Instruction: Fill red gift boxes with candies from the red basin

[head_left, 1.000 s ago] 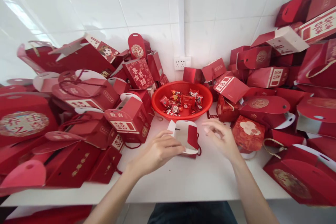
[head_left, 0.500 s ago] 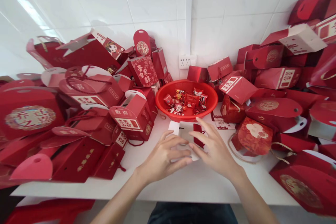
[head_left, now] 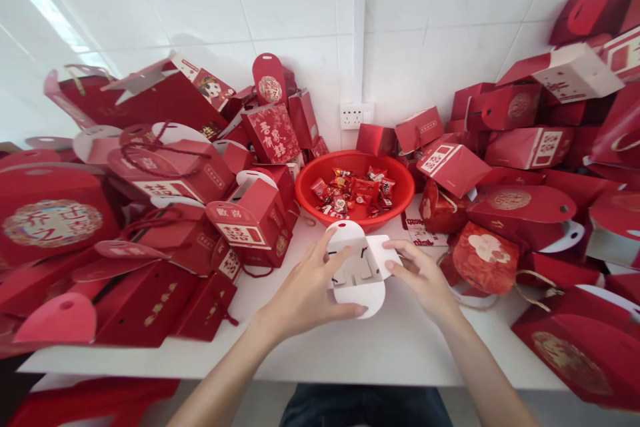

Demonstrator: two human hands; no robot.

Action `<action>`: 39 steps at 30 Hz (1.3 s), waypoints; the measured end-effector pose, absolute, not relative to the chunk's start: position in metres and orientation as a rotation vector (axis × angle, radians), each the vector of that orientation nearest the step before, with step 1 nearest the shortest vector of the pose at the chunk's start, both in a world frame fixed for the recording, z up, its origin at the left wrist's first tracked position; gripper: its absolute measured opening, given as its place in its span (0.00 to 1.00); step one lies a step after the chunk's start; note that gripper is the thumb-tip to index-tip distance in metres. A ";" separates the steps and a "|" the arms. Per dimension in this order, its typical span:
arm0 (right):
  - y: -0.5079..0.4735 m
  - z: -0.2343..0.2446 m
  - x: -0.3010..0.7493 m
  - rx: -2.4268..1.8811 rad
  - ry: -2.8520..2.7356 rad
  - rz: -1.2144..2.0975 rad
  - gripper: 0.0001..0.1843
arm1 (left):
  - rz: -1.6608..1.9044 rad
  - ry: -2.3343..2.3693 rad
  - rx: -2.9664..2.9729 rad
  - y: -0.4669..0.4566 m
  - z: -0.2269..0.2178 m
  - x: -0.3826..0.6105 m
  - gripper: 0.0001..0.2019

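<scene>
A small open gift box (head_left: 353,289) with a white inside stands on the white table in front of me, its flaps spread outward. My left hand (head_left: 305,290) is closed round its left side, the thumb on the rounded near flap and the fingers reaching towards the far flap. The index finger extends over the opening. My right hand (head_left: 423,278) pinches the square right flap (head_left: 383,255) between thumb and fingers. Black and red cord ends show inside the box. Just beyond stands a red plastic basket (head_left: 305,197) holding wrapped candies (head_left: 364,192).
Red gift boxes (head_left: 253,217) are piled on the left, and more red boxes (head_left: 517,209) are stacked on the right. A wall socket (head_left: 356,116) sits on the tiled wall behind the basket. The table's front edge (head_left: 350,383) runs close to me.
The box's flaps have opened outward, showing its white inside. My hands have moved apart: the left now grips the left side, the right has shifted right onto a flap.
</scene>
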State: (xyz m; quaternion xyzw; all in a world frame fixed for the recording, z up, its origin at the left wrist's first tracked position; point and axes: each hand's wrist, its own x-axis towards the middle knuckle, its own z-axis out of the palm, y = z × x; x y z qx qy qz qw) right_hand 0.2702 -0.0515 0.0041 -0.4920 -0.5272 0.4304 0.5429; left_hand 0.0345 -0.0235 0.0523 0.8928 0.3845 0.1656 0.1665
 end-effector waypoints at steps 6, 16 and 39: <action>-0.044 -0.004 0.259 -1.187 -1.315 1.093 0.18 | 0.373 1.297 2.463 -0.032 0.053 0.030 0.52; -0.030 -0.003 0.256 -1.285 -1.496 0.603 0.13 | 0.618 1.505 2.462 -0.024 0.028 0.041 0.44; 0.106 0.061 0.281 -1.048 -0.932 0.585 0.10 | 0.723 1.232 2.237 0.093 0.097 0.063 0.16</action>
